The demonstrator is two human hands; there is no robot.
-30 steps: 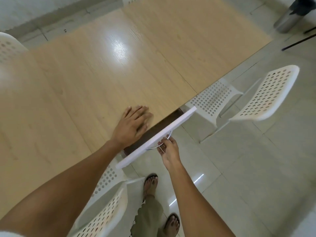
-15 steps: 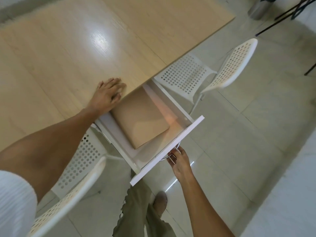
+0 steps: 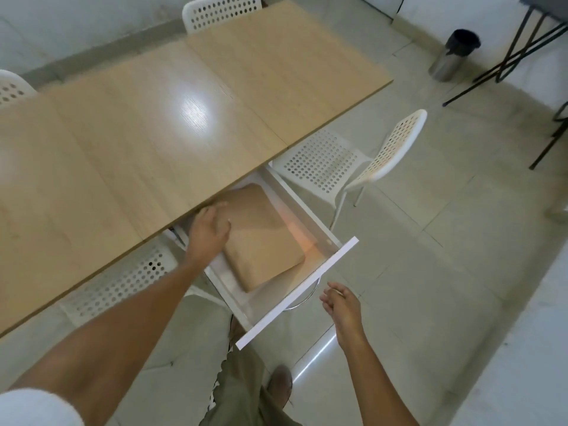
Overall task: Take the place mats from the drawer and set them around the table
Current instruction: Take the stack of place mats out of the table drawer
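A white drawer stands pulled out from under the light wooden table. Inside it lies a tan stack of place mats, its far part hidden under the table edge. My left hand reaches into the drawer and rests flat on the stack's left edge, fingers spread, gripping nothing. My right hand hovers just right of the drawer front, off the metal ring handle, fingers loosely apart and empty.
White perforated chairs stand around the table: one at the right, one under the table at my left, two at the far side. A metal bin and black furniture legs stand at the far right. My feet are below the drawer.
My right hand pulled the drawer out fully and let go of the ring handle. My left hand moved off the tabletop into the drawer, onto the place mats.
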